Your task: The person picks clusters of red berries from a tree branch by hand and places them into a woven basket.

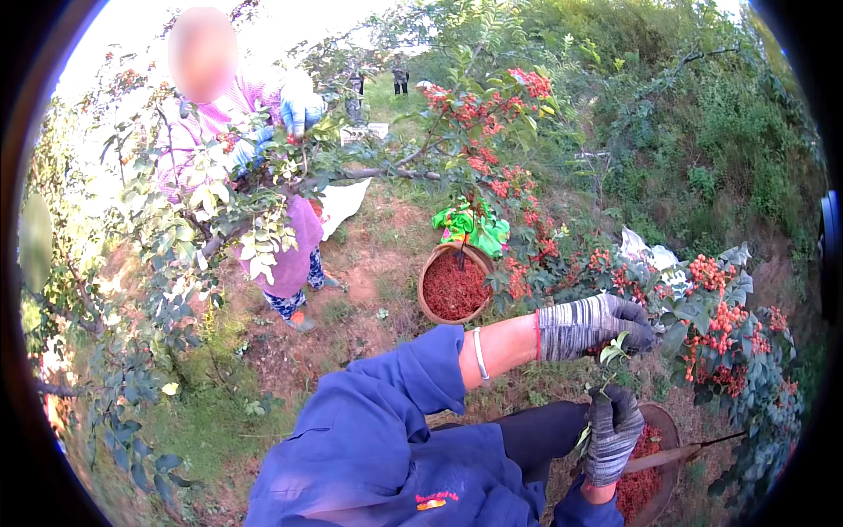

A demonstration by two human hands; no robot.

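My left hand, in a grey striped knit glove with dark coated fingers, is curled beside a branch of red prickly-ash berries. Some red shows under its palm, partly hidden by the fingers. Just below, my right hand, gloved alike, pinches a green leafy sprig whose leaves rise towards the left hand. Under the right hand stands a basket filled with picked red berries, its handle crossing the top.
A second basket of berries stands on the ground beside a bright green cloth. Across a thick branch, another person in blue gloves handles the foliage. A white sack lies behind that person. Dense shrubs cover the slope.
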